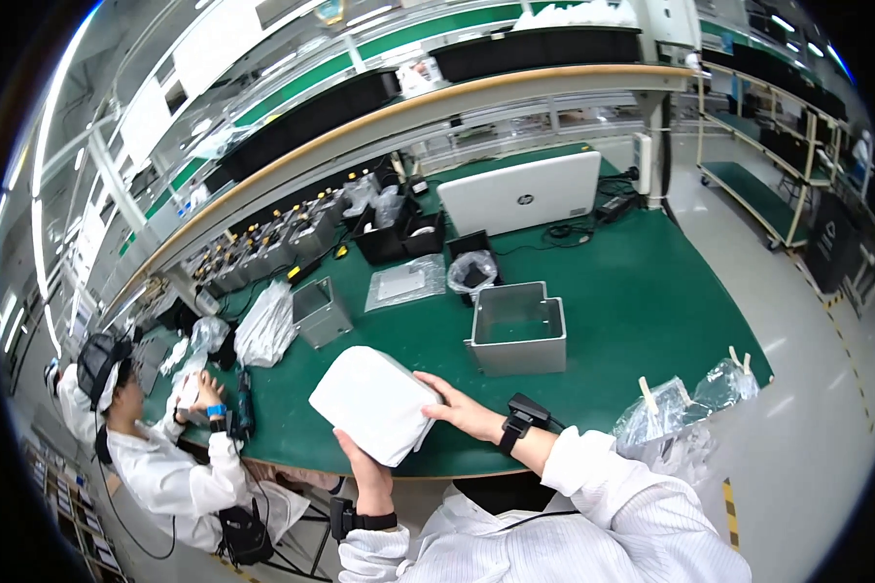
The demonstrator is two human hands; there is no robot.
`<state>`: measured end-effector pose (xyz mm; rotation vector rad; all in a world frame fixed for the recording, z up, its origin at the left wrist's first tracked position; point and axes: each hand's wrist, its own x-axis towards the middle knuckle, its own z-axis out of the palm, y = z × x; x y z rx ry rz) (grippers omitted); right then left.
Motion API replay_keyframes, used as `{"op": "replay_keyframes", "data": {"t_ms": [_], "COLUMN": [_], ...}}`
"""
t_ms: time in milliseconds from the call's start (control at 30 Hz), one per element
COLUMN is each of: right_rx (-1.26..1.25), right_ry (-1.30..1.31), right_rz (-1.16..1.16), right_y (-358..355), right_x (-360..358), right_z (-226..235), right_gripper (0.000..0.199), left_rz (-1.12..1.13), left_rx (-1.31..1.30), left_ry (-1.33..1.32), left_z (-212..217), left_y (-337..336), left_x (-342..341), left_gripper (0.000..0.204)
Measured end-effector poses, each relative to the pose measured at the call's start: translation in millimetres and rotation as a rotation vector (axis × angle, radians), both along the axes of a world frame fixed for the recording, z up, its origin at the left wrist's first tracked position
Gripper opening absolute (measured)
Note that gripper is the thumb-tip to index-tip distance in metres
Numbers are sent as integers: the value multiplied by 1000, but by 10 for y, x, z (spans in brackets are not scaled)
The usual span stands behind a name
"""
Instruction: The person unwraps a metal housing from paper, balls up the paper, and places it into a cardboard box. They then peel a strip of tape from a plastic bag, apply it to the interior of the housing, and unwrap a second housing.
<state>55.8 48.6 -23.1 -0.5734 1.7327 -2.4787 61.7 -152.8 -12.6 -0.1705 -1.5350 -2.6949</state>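
Observation:
Between my two hands is a box-shaped package [374, 398] in a white wrapping, held above the near edge of the green table. My left hand [365, 468] grips its lower near corner, the fingers partly hidden beneath it. On the right side, my right hand [460, 410] has its thumb and fingers around the edge. What lies inside the wrapping cannot be seen. Just beyond my right hand stands an open grey metal box [518, 355], and a second, smaller grey box [322, 313] is farther left. A pile of white bags [265, 325] lies beside that one.
The green worktable [642, 291] carries a white laptop [523, 194], black bins [384, 243] and a flat plastic-wrapped piece [405, 283]. Clear bags with clips [651, 413] hang at the right corner. At left a co-worker [170, 476] handles something white near a power tool [246, 400].

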Motion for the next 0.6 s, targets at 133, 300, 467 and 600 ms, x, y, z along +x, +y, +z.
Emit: {"op": "replay_keyframes", "data": {"t_ms": [133, 300, 467, 600], "right_rx": [-18, -218, -79, -128], "right_ry": [32, 135, 174, -13], "right_rz": [-21, 50, -190, -769], "right_y": [-87, 159, 783, 1636], "right_x": [73, 372, 1387, 2049], "right_z": [119, 438, 1053, 813], "right_gripper": [79, 89, 105, 112], "left_rz": [80, 112, 91, -173], "left_rx": [-13, -519, -1123, -1211], "left_ry": [78, 258, 339, 265], "left_z": [-382, -570, -378, -86], "left_y": [-183, -68, -126, -22], "left_x": [-204, -317, -235, -354], "left_gripper": [68, 47, 38, 40]}}
